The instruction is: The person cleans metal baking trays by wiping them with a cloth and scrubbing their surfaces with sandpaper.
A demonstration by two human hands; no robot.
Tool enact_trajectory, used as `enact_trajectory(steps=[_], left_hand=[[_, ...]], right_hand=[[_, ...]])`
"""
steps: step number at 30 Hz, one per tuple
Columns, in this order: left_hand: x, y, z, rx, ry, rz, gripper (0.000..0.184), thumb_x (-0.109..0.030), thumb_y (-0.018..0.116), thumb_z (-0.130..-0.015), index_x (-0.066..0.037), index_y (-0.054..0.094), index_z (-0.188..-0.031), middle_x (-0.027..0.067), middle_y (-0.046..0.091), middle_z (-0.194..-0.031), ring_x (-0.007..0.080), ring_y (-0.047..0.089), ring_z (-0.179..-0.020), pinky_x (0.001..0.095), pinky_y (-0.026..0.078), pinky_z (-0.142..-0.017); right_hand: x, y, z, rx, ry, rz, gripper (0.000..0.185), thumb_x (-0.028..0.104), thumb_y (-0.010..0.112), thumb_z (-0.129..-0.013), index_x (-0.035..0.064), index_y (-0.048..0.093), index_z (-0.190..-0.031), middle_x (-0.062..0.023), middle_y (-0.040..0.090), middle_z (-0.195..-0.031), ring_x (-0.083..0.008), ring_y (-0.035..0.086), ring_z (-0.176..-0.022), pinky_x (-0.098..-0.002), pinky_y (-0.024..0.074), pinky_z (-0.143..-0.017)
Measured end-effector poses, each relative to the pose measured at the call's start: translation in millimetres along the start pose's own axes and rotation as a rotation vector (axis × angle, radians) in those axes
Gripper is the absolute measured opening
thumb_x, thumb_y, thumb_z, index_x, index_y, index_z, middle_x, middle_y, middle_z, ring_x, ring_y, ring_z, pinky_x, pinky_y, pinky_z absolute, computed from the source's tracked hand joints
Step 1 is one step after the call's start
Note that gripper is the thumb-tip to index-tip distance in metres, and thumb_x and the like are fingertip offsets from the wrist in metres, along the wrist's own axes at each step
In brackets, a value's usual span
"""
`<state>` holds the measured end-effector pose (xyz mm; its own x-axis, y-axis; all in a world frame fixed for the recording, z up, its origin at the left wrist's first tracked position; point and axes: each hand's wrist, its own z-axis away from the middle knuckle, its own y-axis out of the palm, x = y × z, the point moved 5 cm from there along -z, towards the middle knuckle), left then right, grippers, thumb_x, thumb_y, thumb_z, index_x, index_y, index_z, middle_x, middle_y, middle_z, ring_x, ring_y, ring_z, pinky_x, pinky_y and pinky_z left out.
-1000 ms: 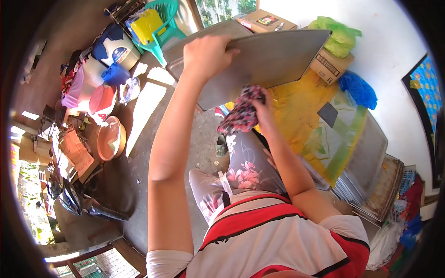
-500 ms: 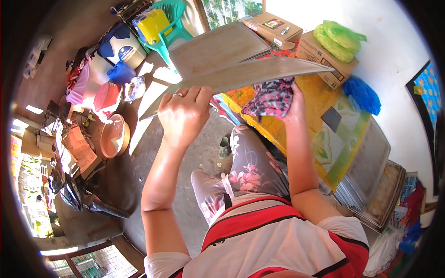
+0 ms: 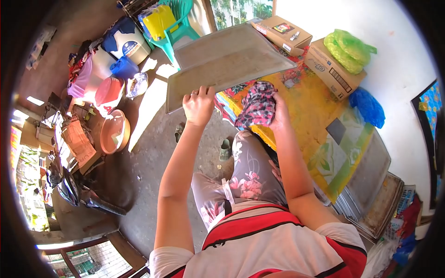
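Here we go: our left hand [image 3: 198,110] reaches forward, knuckles up, its fingers clamped on the near edge of the flat, dull-grey metal sheet [image 3: 227,69], which reaches over the yellow-covered bench [image 3: 301,116]. Our right hand [image 3: 280,113], palm inward, grips the crumpled, pink-and-black cloth [image 3: 257,104]. Beyond, a shiny green bag [image 3: 346,51] tops a closed cardboard box [image 3: 331,69].

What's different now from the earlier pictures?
The metal tray has tipped down from steeply raised to much flatter, overlapping the other tray behind it. The left hand has come down with it, now at its near edge. The right hand still holds the patterned cloth. The boxes and green chair stayed put.
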<state>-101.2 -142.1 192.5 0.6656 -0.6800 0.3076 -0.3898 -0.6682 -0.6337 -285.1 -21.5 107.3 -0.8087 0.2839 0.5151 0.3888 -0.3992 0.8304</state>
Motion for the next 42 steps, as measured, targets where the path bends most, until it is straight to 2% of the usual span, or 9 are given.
enact_trajectory(steps=[11,15,21,26,30,33,34,36,42], left_hand=[[-25,150,-12,0.561,-0.173,0.097,0.024,-0.033,0.070,-0.077,-0.021,0.067,-0.098,-0.0002,0.066,-0.103,0.0218,0.067,-0.099,0.0459,0.052,-0.082],[-16,160,-23,0.811,-0.237,0.323,0.073,-0.060,0.069,-0.077,-0.025,0.053,-0.138,0.0062,0.046,-0.148,0.0244,0.029,-0.144,0.0679,0.013,-0.111],[26,155,28,0.267,-0.838,0.331,0.087,-0.058,0.062,-0.085,-0.018,0.026,-0.153,0.0168,0.020,-0.159,0.0339,0.019,-0.147,0.0706,0.012,-0.109],[56,189,109,0.067,-1.546,1.130,0.090,-0.060,0.051,-0.093,-0.013,0.007,-0.156,0.0156,0.013,-0.161,0.0346,0.016,-0.147,0.0625,0.016,-0.113],[35,168,101,0.049,-1.826,1.736,0.089,-0.061,0.043,-0.096,-0.009,0.002,-0.155,0.0099,0.016,-0.160,0.0310,0.016,-0.147,0.0587,0.016,-0.115],[26,152,74,0.125,-1.697,1.936,0.081,-0.060,0.037,-0.098,-0.010,0.010,-0.155,0.0069,0.021,-0.159,0.0267,0.018,-0.147,0.0576,0.014,-0.116],[25,152,72,0.117,-1.698,1.930,0.079,-0.060,0.036,-0.098,-0.010,0.013,-0.154,0.0064,0.022,-0.158,0.0253,0.018,-0.147,0.0572,0.013,-0.116],[23,154,68,0.103,-1.701,1.922,0.076,-0.061,0.033,-0.099,-0.009,0.018,-0.153,0.0056,0.025,-0.157,0.0226,0.018,-0.147,0.0564,0.013,-0.116],[26,162,74,0.158,-1.710,1.920,0.076,-0.064,0.028,-0.098,-0.009,0.025,-0.150,0.0046,0.028,-0.156,0.0207,0.023,-0.145,0.0562,0.015,-0.115]], right_hand=[[3,-35,14,-0.106,0.018,-0.122,0.035,0.030,0.044,-0.099,0.0053,0.060,-0.118,-0.0118,0.067,-0.111,-0.0289,0.066,-0.100,-0.0464,0.0543,-0.090],[23,-21,14,-0.005,-0.046,-0.103,0.042,0.037,0.050,-0.096,0.0043,0.061,-0.121,-0.0133,0.067,-0.115,-0.0294,0.065,-0.104,-0.0467,0.0520,-0.094],[61,12,-24,-0.031,-0.243,0.007,0.046,0.037,0.051,-0.095,0.0023,0.059,-0.124,-0.0143,0.065,-0.118,-0.0291,0.064,-0.106,-0.0467,0.0513,-0.095],[107,31,-117,0.047,-0.378,0.047,0.041,0.030,0.042,-0.100,-0.0016,0.056,-0.123,-0.0162,0.064,-0.118,-0.0283,0.064,-0.108,-0.0442,0.0521,-0.095],[136,12,-185,-0.316,-0.847,0.503,0.033,0.016,0.060,-0.086,-0.0016,0.057,-0.114,-0.0136,0.066,-0.106,-0.0255,0.066,-0.095,-0.0382,0.0520,-0.085],[125,-16,-224,-0.656,-0.855,1.413,0.047,0.038,0.070,-0.078,0.0012,0.064,-0.107,-0.0163,0.067,-0.101,-0.0315,0.065,-0.095,-0.0442,0.0462,-0.094],[110,-32,-251,-0.446,-0.474,1.674,0.059,0.047,0.070,-0.077,0.0038,0.061,-0.115,-0.0172,0.064,-0.116,-0.0330,0.060,-0.108,-0.0472,0.0423,-0.099],[58,-45,-255,-0.763,-0.950,2.069,0.068,0.051,0.071,-0.076,0.0053,0.055,-0.123,-0.0189,0.055,-0.130,-0.0363,0.049,-0.122,-0.0513,0.0376,-0.104],[-89,64,-165,0.002,-0.876,1.941,0.051,0.027,0.071,-0.075,0.0011,0.056,-0.116,-0.0214,0.058,-0.119,-0.0382,0.055,-0.111,-0.0492,0.0422,-0.098]])
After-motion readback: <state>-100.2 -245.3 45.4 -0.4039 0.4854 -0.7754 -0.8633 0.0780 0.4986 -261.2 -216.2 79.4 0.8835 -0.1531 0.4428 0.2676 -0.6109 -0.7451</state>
